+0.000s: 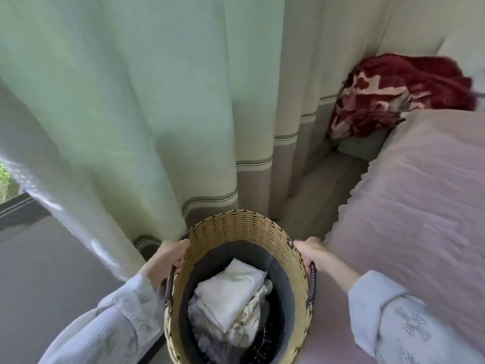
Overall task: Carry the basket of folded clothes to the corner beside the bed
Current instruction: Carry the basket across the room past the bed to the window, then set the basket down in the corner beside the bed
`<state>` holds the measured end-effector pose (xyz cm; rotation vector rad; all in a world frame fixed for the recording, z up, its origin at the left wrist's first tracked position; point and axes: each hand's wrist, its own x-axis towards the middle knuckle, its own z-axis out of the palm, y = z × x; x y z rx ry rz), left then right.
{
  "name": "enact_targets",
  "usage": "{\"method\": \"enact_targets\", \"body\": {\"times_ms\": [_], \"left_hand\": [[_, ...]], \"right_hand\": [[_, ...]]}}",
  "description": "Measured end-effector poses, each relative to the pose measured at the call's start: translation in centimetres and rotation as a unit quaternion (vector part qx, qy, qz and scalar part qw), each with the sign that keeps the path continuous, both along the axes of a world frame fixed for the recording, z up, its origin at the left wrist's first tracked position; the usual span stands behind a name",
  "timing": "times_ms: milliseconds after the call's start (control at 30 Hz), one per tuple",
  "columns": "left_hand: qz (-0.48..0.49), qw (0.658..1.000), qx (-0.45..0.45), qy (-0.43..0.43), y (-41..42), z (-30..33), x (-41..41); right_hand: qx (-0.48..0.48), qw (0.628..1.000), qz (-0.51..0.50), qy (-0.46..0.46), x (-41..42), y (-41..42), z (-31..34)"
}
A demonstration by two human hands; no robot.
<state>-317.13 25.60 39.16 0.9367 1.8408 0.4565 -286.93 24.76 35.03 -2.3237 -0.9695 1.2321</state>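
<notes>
A tall woven basket (236,228), tan at the rim and dark lower down, fills the bottom middle of the head view. Folded white and cream clothes (232,290) lie stacked inside it. My left hand (168,258) grips the dark handle on its left side. My right hand (312,254) grips the dark handle on its right side. Both sleeves are pale blue. The basket is held up off the floor, between the curtain and the bed.
A long pale curtain (147,106) with grey stripes hangs ahead and to the left. The bed (420,206) with a pink cover lies to the right, a red patterned blanket (393,93) at its far end. A narrow strip of wooden floor (322,185) runs between curtain and bed.
</notes>
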Motion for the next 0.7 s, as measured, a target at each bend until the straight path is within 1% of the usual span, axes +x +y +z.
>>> {"method": "enact_targets", "body": {"times_ms": [67, 167, 300, 533, 633, 700], "left_hand": [[-0.043, 0.999, -0.019, -0.005, 5.2, -0.5, 1.7], [-0.089, 0.996, -0.016, 0.000, 12.4, -0.5, 4.9], [-0.116, 0.993, -0.006, 0.016, 19.7, -0.1, 9.7], [-0.184, 0.983, -0.008, -0.009, 35.7, -1.0, 20.8], [-0.234, 0.971, -0.031, -0.025, 43.0, -2.1, 25.8], [-0.253, 0.967, -0.018, -0.011, 47.7, -2.5, 29.3]], "right_hand": [[-0.015, 1.000, -0.021, 0.001, 1.8, 3.6, -0.2], [-0.010, 0.998, -0.058, -0.002, 4.8, 8.1, 0.3], [-0.003, 0.994, -0.112, 0.014, 8.9, 12.8, 1.2], [0.027, 0.976, -0.213, 0.047, 17.0, 23.2, 2.4], [0.022, 0.967, -0.254, 0.017, 20.8, 28.4, 2.8], [0.029, 0.961, -0.274, 0.016, 23.4, 31.7, 3.5]]}}
